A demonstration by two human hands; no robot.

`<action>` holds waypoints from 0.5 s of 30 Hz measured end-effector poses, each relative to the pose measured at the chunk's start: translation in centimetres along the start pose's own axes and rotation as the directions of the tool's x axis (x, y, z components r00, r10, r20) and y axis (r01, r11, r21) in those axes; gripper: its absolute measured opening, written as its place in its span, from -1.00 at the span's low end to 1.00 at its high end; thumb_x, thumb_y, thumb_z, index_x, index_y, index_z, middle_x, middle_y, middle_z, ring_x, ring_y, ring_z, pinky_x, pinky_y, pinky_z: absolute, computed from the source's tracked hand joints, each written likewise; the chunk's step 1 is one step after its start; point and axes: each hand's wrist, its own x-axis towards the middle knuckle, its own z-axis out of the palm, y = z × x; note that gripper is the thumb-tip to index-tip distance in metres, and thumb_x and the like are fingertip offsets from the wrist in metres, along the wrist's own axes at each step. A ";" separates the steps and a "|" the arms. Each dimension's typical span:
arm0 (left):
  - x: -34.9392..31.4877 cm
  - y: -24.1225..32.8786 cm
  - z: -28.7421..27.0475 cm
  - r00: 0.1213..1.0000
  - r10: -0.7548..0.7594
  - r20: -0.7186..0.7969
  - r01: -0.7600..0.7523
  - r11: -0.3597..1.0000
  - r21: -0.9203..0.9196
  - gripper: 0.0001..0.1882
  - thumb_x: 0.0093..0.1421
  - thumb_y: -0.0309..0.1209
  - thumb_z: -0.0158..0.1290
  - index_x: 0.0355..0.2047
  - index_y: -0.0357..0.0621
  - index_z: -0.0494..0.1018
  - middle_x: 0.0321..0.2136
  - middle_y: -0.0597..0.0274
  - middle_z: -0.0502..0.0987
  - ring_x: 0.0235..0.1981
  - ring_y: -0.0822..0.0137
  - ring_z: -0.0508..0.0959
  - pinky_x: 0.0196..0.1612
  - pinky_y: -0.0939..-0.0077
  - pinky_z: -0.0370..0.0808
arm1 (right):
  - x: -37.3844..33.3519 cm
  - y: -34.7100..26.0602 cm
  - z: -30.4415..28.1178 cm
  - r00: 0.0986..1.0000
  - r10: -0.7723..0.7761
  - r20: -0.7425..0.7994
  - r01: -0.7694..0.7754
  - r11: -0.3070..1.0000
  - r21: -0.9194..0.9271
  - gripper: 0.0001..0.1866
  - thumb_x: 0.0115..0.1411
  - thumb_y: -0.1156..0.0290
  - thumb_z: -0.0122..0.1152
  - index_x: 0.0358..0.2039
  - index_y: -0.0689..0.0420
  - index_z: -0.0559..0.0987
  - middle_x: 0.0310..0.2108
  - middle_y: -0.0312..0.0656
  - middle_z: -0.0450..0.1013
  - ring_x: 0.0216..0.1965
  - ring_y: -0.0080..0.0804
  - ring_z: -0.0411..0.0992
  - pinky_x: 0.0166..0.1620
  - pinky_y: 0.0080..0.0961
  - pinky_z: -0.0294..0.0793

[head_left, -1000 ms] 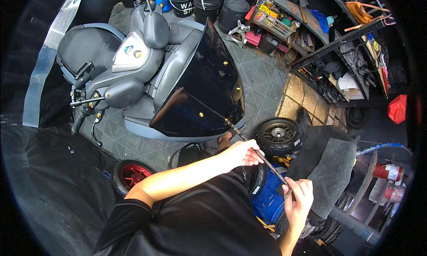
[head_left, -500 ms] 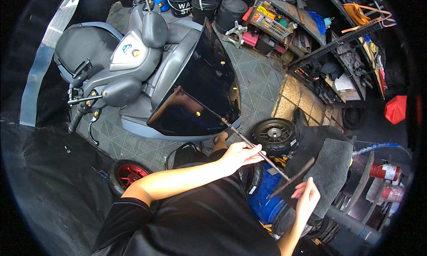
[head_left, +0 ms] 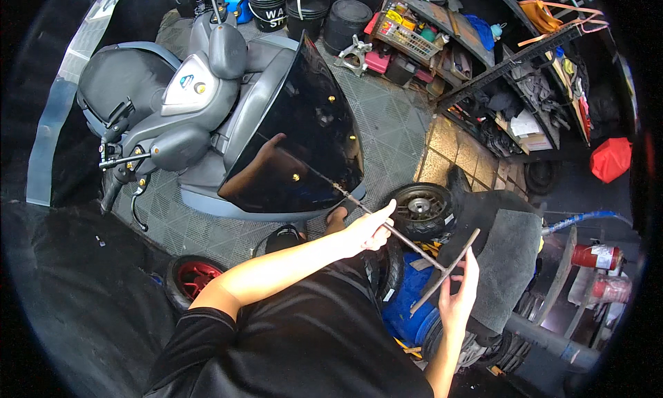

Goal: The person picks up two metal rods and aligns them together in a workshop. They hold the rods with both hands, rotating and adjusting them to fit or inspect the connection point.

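A long thin T-handle wrench (head_left: 414, 248) slants across the middle, its far tip close to the dark windshield (head_left: 304, 135) of a grey scooter. My left hand (head_left: 371, 232) is closed around the wrench's shaft, thumb pointing up. At the near end, my right hand (head_left: 458, 298) touches the crossbar with its fingers apart, one finger stretched along the upper half and others by the lower half. Several gold bolts (head_left: 296, 177) dot the windshield. Whether the wrench's tip touches the scooter's front is hard to make out.
A black-rimmed wheel (head_left: 419, 206) lies right of my feet, and a red-rimmed wheel (head_left: 197, 277) stands at the left. Beside my right arm are a blue container (head_left: 407, 294) and a grey mat (head_left: 507, 267). Cluttered shelves (head_left: 449, 26) and black buckets (head_left: 347, 25) stand beyond.
My right hand has moved up and left, onto the crossbar. My left hand has wrapped more fully round the shaft. The view has shifted slightly.
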 end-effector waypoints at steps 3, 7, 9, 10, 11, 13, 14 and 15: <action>-0.1 0.3 -0.1 0.998 0.003 0.065 0.000 0.999 -0.051 -0.31 0.41 0.21 -0.17 -0.77 0.08 0.16 -0.86 0.47 0.11 -0.87 0.56 0.13 -0.73 0.64 0.11 | 0.1 0.2 1.0 0.984 -0.125 -0.129 0.122 0.992 -0.033 -0.11 -0.01 0.68 0.41 0.36 0.13 0.28 0.36 0.03 0.18 0.05 -0.22 0.43 -0.17 -0.47 0.57; 0.1 -0.1 -0.5 1.000 0.001 0.028 0.000 1.000 -0.020 -0.35 0.43 0.16 -0.16 -0.71 0.04 0.23 -0.83 0.42 0.21 -0.86 0.54 0.18 -0.69 0.65 0.18 | 0.6 -1.5 0.7 0.930 -0.117 -0.349 0.135 0.991 0.026 -0.07 -0.13 0.66 0.49 0.33 0.12 0.36 0.39 -0.01 0.15 0.14 -0.17 0.39 -0.11 -0.44 0.54; 0.6 -0.3 -1.5 0.996 -0.004 0.086 0.009 0.998 -0.059 -0.38 0.44 0.13 -0.17 -0.61 -0.03 0.45 -0.76 0.33 0.42 -0.81 0.51 0.35 -0.66 0.68 0.28 | 0.9 -1.6 -0.9 0.955 -0.253 -0.153 0.213 0.947 -0.240 -0.21 -0.17 0.69 0.46 0.18 0.09 0.54 0.37 -0.01 0.21 0.18 -0.14 0.37 -0.03 -0.36 0.50; 0.7 -0.2 -1.5 0.997 -0.025 0.073 0.024 0.999 0.025 -0.43 0.44 0.12 -0.18 -0.43 -0.08 0.49 -0.62 0.25 0.51 -0.68 0.47 0.46 -0.57 0.64 0.38 | 1.1 -1.5 -1.0 0.954 -0.284 -0.097 0.249 0.930 -0.269 -0.31 -0.20 0.70 0.43 0.06 0.08 0.65 0.33 -0.02 0.30 0.19 -0.10 0.34 0.05 -0.32 0.46; 0.6 -0.1 -1.5 0.997 -0.045 0.059 0.039 0.993 0.108 -0.44 0.45 0.11 -0.19 -0.24 -0.13 0.54 -0.47 0.18 0.60 -0.55 0.42 0.56 -0.47 0.61 0.47 | 0.9 -0.6 -1.0 0.951 -0.304 -0.045 0.277 0.912 -0.302 -0.28 -0.21 0.68 0.44 0.09 0.07 0.63 0.27 -0.03 0.38 0.17 -0.09 0.35 0.05 -0.39 0.45; -0.4 0.4 0.0 0.996 -0.019 0.093 -0.003 0.972 0.235 -0.33 0.47 0.04 -0.24 0.34 -0.23 0.27 0.15 0.00 0.51 0.10 0.22 0.58 0.09 0.34 0.55 | 1.3 -1.0 -1.1 0.942 -0.331 -0.060 0.288 0.885 -0.365 -0.38 -0.18 0.68 0.45 0.01 0.09 0.67 0.04 -0.09 0.56 -0.02 -0.23 0.47 -0.10 -0.44 0.49; 0.1 -0.3 -0.2 0.990 0.049 0.129 -0.064 0.991 0.118 -0.35 0.47 -0.01 -0.22 0.36 -0.23 0.21 0.21 -0.01 0.44 0.19 0.20 0.50 0.22 0.27 0.44 | 1.2 -0.8 -1.0 0.973 -0.217 -0.072 0.188 0.939 -0.289 -0.52 -0.10 0.64 0.44 -0.08 0.11 0.70 -0.11 -0.11 0.57 -0.14 -0.29 0.48 -0.18 -0.44 0.48; 0.3 -0.9 0.0 0.980 0.124 0.154 -0.124 0.992 -0.005 -0.36 0.47 -0.05 -0.21 0.39 -0.24 0.16 0.26 -0.02 0.38 0.27 0.18 0.42 0.35 0.20 0.33 | 1.2 -0.6 -0.7 0.992 -0.103 -0.073 0.086 0.974 -0.210 -0.67 -0.03 0.60 0.44 -0.18 0.14 0.72 -0.26 -0.13 0.59 -0.26 -0.35 0.49 -0.25 -0.45 0.47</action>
